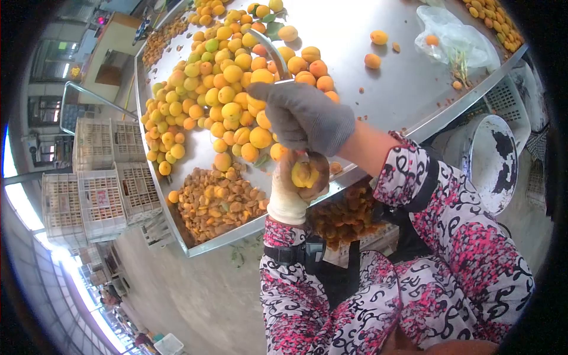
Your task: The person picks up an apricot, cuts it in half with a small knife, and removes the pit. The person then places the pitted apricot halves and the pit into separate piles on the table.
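The grey-gloved right hand (307,115) clenches its fingers round a curved metal tool (276,58). The white-gloved left hand (286,196) grasps a cut apricot (304,175) by the bench (393,97).

The person (426,290) is wearing a white top (373,302) with pink blotches and black curls, a gray glove (319,127) on the right hand (305,115), a creamy white glove (287,207) on the left hand (285,182), and a black band (425,192) around each sleeve (476,248).

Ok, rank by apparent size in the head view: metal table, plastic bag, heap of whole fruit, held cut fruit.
1. Metal table
2. Heap of whole fruit
3. Plastic bag
4. Cut fruit
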The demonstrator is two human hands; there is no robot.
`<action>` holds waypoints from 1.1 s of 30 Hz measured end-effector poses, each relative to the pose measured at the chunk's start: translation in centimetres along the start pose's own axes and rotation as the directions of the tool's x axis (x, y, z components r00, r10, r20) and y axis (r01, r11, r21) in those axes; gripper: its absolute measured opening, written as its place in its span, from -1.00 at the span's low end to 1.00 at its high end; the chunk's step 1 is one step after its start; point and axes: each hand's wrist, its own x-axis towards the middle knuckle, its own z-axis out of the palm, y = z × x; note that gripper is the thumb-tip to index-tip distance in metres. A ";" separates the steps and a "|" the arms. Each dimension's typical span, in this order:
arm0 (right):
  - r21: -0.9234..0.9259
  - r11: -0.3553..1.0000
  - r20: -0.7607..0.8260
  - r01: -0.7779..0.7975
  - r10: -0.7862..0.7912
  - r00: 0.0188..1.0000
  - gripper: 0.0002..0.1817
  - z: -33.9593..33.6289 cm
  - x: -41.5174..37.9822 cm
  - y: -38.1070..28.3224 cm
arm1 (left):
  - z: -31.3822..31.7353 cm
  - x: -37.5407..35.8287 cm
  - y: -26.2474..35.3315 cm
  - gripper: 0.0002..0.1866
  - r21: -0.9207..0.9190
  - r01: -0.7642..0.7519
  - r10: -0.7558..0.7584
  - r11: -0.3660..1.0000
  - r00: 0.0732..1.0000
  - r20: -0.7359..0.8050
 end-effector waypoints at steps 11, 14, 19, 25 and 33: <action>-0.216 0.974 -0.096 0.062 -0.085 0.992 -0.60 0.5 0.6 1.7 | 4.8 -1.4 1.7 -0.67 -0.207 -0.037 0.037 0.978 0.999 -0.005; -0.776 -0.003 0.371 0.630 -0.811 0.452 -0.65 1.0 2.0 4.2 | 3.8 -0.9 1.0 -0.55 0.728 -0.304 0.405 0.615 0.913 0.040; -0.871 0.396 0.095 0.292 -0.448 0.889 -0.62 4.1 -1.1 3.7 | 4.6 -0.5 1.3 -0.60 -0.167 -0.023 -0.021 0.986 0.966 -0.257; -0.923 0.283 0.122 0.259 -0.422 0.898 -0.56 3.2 -0.4 3.3 | 5.4 0.0 2.6 -0.57 -0.138 -0.028 -0.014 0.990 0.956 -0.294; -0.305 0.950 -0.212 0.065 -0.134 0.968 -0.72 1.3 -1.2 -0.6 | 5.4 -0.1 2.7 -0.61 0.814 -0.266 0.502 0.517 0.864 -0.036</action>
